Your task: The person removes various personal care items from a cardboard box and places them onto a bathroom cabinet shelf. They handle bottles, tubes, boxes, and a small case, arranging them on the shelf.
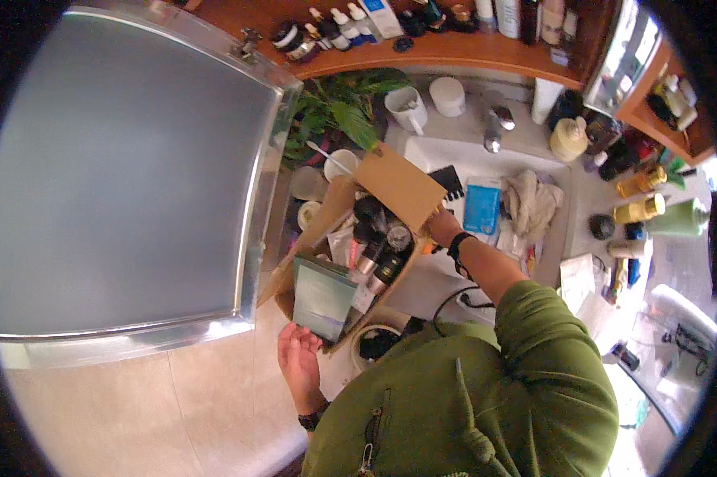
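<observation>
An open cardboard box [407,262] sits before me, filled with toiletries, among them dark bottles [386,269] and a pink tube [353,253]. A square mirror or glass pane [322,301] leans at the near-left end of the box. My left hand [300,358] is by its lower corner, fingers loosely bent; whether they grip the pane cannot be made out. On the far right side, my right hand [443,226] pinches the edge of the raised cardboard flap [400,186]. Part of its fingers is hidden.
Beyond the box is a white sink [421,154] holding a blue packet [482,206], a black comb [448,180] and a beige cloth [531,200]. A faucet [494,128], a white mug [407,110] and a leafy plant [346,110] stand behind. A frosted panel [137,179] fills the left.
</observation>
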A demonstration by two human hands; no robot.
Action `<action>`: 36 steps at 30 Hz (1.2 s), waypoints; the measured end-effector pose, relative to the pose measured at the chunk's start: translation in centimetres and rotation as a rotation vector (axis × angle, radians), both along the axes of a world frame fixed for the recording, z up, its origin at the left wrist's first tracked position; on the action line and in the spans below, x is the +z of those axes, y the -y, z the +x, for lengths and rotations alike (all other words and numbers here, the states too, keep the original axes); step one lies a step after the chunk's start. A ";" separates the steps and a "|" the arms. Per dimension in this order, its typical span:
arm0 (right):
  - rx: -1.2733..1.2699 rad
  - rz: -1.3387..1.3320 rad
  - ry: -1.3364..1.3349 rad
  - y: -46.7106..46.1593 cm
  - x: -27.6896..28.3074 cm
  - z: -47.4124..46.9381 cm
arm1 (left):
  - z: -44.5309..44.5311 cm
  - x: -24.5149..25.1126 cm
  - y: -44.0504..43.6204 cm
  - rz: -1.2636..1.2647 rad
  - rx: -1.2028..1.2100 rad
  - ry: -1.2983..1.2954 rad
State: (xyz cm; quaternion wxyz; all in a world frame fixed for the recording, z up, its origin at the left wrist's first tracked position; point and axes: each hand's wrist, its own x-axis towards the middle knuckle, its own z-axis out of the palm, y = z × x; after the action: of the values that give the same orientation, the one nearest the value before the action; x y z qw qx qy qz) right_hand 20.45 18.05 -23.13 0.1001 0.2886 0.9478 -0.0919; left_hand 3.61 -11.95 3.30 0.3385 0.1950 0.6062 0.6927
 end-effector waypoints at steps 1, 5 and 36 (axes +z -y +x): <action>0.037 -0.001 0.052 -0.2 -0.7 -0.7 | -0.1 0.1 0.5 -0.021 0.026 -0.015; 0.187 0.150 0.030 0.0 -3.1 -0.1 | -0.2 0.1 1.5 0.004 0.054 -0.013; -0.130 -0.765 -1.536 11.4 35.6 2.0 | 4.8 6.1 -13.8 0.464 -1.080 -0.013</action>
State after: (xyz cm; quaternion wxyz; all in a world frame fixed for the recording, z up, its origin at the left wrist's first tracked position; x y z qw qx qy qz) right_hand 22.44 6.62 12.50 -0.4839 0.1464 0.6384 -0.5804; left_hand 8.42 1.90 9.40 0.5882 0.5495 0.2556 0.5354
